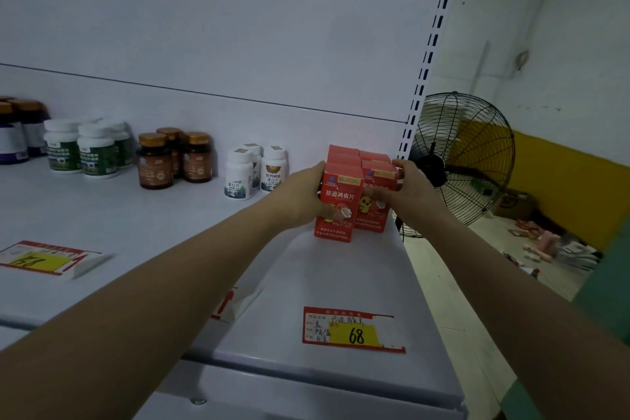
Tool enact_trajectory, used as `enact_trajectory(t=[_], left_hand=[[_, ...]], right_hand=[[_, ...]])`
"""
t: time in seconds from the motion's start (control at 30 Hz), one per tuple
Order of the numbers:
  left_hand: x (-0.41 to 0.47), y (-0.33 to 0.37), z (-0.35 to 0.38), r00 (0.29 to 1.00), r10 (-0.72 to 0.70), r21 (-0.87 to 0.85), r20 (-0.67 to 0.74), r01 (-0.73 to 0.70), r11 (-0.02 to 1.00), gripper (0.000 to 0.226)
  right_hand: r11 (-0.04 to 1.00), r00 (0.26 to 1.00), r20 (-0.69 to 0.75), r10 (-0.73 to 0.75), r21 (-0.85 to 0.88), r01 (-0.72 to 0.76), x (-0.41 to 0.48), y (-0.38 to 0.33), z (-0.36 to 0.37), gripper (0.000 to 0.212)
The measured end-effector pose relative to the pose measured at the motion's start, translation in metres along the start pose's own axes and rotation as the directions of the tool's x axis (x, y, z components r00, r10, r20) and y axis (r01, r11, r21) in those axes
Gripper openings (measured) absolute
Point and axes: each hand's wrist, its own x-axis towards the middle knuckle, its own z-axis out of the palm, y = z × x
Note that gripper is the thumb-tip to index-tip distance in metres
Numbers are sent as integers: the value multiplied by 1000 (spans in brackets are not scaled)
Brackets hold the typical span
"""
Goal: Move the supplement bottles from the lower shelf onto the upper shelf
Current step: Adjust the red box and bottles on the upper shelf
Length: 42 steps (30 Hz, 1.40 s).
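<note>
Two bare arms reach forward and meet at a cluster of red boxes (342, 153) right of centre. The left grip (306, 194) wraps the left side of the front left box (337, 193), with the thumb lying across the printed face and the fingers curled round behind. The right grip (414, 191) clasps the front right box (373, 216), one digit pressed on its face and the others curled over its top right corner. Both boxes stand upright, side by side and touching, with more red boxes directly behind them. All of them rest on a white shelf (153, 235) near its right end.

Further left along the same shelf, against the back panel, stand the supplement bottles. Next to the boxes are three small white bottles (238, 177), then amber bottles (155, 164) with gold caps. Beyond those are white-capped bottles with green labels (95, 153), and dark purple bottles (15, 140) at the left edge.

Lying on the shelf toward the lower frame is a red price tag (353, 329) marked 68. Another tag (41, 259) lies at the left, and a third is partly hidden under the left forearm.

At the right, past a slotted upright post (431, 48), stands a black wire fan (477, 147). Behind the fan there is a yellow wall band, with small items scattered on the floor.
</note>
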Motion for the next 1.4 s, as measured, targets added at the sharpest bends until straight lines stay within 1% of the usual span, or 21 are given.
enact_trajectory(t=[0.07,0.2,0.3,0.43,0.53,0.63,0.77,0.83,0.87,0.9,0.93,0.97,1.0,1.03,1.07,1.1,1.27,1.4], left_hand=[[0,0,0,1000,-1,15,7,1,1000,66],[1,0,-1,1000,-1,26,16,1,1000,64],[1,-1,-1,1000,-8,36,26,8,999,60],[0,0,-1,999,-9,33,37,8,999,59],[-1,1,0,1000,-17,40,27,16,999,59],[-2,4,2,999,-39,66,13,38,997,61],[-1,8,5,996,-92,137,-20,94,986,70],[-4,13,4,988,-153,187,-16,154,970,87],[-7,16,1,982,-188,236,-12,185,954,95],[-12,19,-3,977,-213,304,-11,206,930,97],[-17,20,-8,975,-224,376,-11,211,902,90],[-24,21,-14,974,-228,438,-5,207,875,77],[-31,21,-21,974,-226,488,2,196,850,65],[-38,20,-28,975,-221,531,11,181,828,58],[-47,18,-35,977,-211,563,19,164,810,56],[-56,15,-42,978,-207,580,29,152,800,56],[-116,-8,-93,975,-210,607,74,123,785,66],[-174,-32,-136,989,-130,630,78,52,775,64]], right_hand=[[1000,1000,10,-4,-5,4,3,2,0,58],[999,1000,-17,-14,-34,13,5,6,3,64],[997,999,-16,-34,-73,32,5,8,3,61],[982,999,-26,-45,-186,39,7,16,3,70],[960,997,-14,-74,-271,67,6,17,6,69],[942,998,26,-64,-329,69,7,20,8,72],[922,999,35,9,-388,5,7,16,5,75],[901,998,21,63,-432,-47,3,14,2,76],[884,995,24,99,-462,-77,0,11,2,73],[854,989,40,144,-510,-104,-3,8,1,66],[816,980,64,187,-566,-118,-10,1,0,56],[766,967,100,235,-632,-121,-19,-8,-1,49],[712,953,140,267,-695,-97,-28,-18,-3,44],[662,942,176,284,-747,-60,-37,-30,-4,42],[616,936,200,289,-787,-22,-47,-42,-3,40],[593,936,214,279,-805,7,-56,-55,-1,39],[605,953,178,247,-796,-8,-101,-121,32,34],[610,962,163,220,-792,-5,-146,-174,77,37]])
